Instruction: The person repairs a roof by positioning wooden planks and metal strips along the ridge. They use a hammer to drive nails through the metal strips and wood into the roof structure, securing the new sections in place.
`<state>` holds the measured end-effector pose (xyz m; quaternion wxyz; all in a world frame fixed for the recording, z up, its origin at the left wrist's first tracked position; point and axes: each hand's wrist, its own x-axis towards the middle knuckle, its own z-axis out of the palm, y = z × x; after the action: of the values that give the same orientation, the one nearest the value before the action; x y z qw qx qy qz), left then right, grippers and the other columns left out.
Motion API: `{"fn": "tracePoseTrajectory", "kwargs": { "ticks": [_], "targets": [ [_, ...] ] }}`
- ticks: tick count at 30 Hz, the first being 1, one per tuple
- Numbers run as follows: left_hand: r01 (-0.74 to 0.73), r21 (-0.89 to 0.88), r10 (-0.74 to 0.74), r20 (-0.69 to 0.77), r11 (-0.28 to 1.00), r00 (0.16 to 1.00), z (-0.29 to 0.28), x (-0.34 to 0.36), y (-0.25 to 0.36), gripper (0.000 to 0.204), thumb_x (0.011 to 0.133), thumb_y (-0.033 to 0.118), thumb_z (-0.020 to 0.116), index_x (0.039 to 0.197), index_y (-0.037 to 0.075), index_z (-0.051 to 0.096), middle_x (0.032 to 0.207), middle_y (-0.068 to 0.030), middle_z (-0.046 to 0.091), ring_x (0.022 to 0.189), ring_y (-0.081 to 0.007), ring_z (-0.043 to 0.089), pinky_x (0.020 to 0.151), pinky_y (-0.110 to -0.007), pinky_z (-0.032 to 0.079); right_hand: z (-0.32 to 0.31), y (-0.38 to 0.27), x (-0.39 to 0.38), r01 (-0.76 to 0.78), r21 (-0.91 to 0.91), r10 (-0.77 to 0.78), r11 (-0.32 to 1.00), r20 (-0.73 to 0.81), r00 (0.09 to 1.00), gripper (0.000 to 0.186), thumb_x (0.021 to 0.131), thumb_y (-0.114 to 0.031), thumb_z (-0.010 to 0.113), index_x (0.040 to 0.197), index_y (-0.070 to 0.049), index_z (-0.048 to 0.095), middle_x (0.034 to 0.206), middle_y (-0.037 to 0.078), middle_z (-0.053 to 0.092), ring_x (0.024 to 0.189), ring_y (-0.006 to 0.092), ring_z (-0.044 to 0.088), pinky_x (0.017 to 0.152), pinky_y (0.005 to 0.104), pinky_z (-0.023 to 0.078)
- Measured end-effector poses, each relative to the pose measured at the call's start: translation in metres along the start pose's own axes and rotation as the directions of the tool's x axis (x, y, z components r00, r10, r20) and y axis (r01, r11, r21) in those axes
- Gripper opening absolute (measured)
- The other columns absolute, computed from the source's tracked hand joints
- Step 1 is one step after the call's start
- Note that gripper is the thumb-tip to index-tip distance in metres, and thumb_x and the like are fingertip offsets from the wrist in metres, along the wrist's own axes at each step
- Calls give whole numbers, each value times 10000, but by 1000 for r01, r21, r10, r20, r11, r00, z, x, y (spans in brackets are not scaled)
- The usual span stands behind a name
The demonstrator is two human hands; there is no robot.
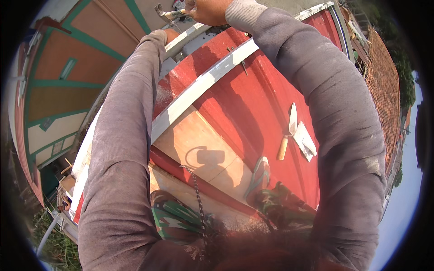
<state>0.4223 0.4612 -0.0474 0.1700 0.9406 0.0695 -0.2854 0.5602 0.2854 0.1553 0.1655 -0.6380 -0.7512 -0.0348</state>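
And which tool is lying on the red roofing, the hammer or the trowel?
The trowel, with its pale wooden handle, lies on the red roofing; the hammer is held in the right hand.

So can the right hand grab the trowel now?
Probably not yet: the right hand is wrapped around a hammer, away from the trowel. Nothing covers its wooden handle, though.
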Motion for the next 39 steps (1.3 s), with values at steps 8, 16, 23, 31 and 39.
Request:
{"fn": "tracePoseTrajectory", "kwargs": {
  "ticks": [8, 16, 23, 31, 39],
  "targets": [
    [21, -40, -21, 9, 999, 1000, 1, 0, 9, 505, 973, 424, 584, 1401, 178, 691, 1384, -176, 708, 1277, -391, 669, 1066, -452, 517, -2, 7, 6, -92, 19, 91, 996, 57, 994, 213, 853, -155, 639, 956, -87, 812, 884, 230, 766, 838, 416, 764, 780, 520, 601],
    [21, -44, -21, 3, 999, 1000, -3, 0, 12, 509, 979, 430, 577, 1413, 185, 682, 1389, -174, 705, 1279, -388, 669, 1071, -451, 515, -20, 0, 20, -45, -49, 52, 998, 153, 987, 188, 843, -172, 653, 842, -37, 784, 824, 257, 744, 791, 448, 748, 772, 526, 604],
    [29, -55, -29, 0, 998, 1000, -1, -3, 11, 513, 985, 435, 571, 1424, 191, 674, 1394, -171, 703, 1280, -385, 668, 1075, -449, 513, -24, -11, 15, -53, 133, 94, 990, -318, 943, 161, 838, -163, 650, 822, -77, 785, 802, 245, 741, 764, 427, 752, 749, 527, 604],
    [26, -62, -27, -15, 998, 1000, -5, -4, 20, 517, 991, 441, 564, 1436, 198, 665, 1399, -169, 701, 1281, -382, 668, 1080, -448, 510, -3, 10, 4, -308, 446, 227, 840, 227, 947, 258, 878, -172, 638, 1094, -109, 764, 931, 222, 753, 921, 377, 748, 966, 469, 548],
    [27, -82, -29, -20, 996, 999, -6, -17, 26, 521, 997, 447, 557, 1448, 205, 656, 1404, -166, 699, 1282, -379, 668, 1085, -446, 508, 14, -3, -32, -78, -98, 99, 992, 233, 967, 475, 860, -167, 647, 1327, -125, 725, 1071, 213, 727, 1020, 373, 702, 1229, 502, 369]
  ]
}}
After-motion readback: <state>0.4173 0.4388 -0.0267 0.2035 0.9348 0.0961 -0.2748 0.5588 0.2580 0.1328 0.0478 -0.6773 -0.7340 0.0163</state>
